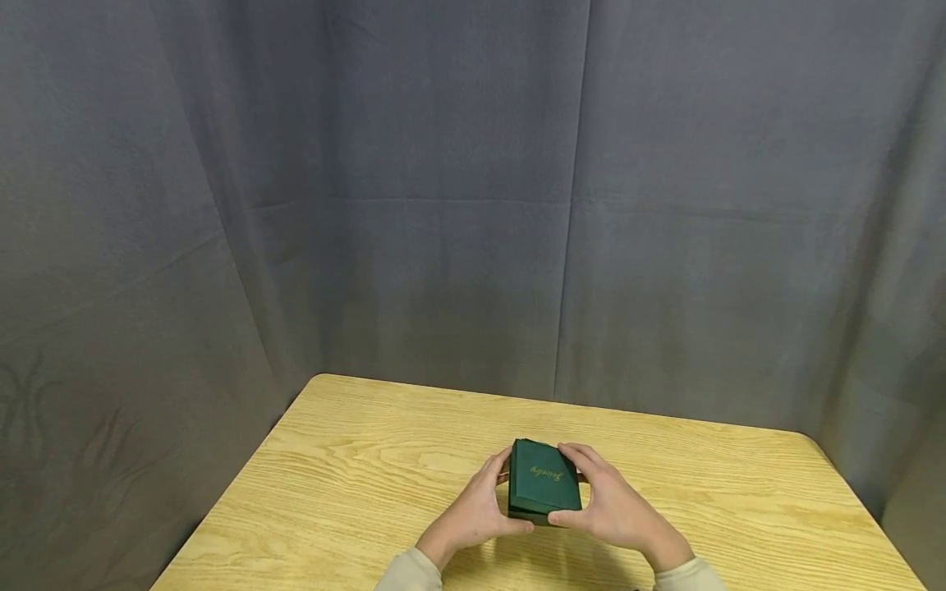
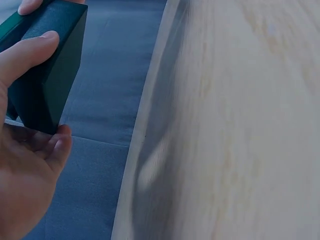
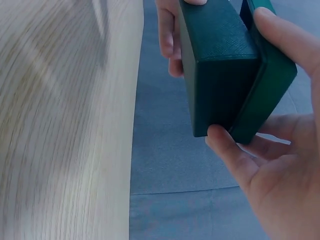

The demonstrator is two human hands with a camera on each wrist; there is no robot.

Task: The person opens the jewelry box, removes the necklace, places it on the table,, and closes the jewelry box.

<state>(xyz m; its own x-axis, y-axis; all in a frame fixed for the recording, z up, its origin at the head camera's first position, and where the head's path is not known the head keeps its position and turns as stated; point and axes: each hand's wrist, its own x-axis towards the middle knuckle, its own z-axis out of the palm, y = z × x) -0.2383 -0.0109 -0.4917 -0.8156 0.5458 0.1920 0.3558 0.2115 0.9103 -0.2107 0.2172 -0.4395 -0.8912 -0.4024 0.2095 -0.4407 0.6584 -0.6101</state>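
On my feed, the green box (image 1: 541,492) sits between my two grips, raised off the bench (image 1: 355,460) that lies beneath them. My left grip (image 1: 480,509) is closed in around the base (image 3: 225,90), its thumb on the near side. My right grip (image 1: 617,505) holds the lid (image 3: 272,75) under its thumb, one fingertip touching the base. Gold lettering (image 1: 547,474) faces up between the grips. As for progress, I judge the lifting and gripping done; lid and base lie together but askew, a slim wedge parting them by my right thumb. Squaring or parting them remains; which, I cannot tell.
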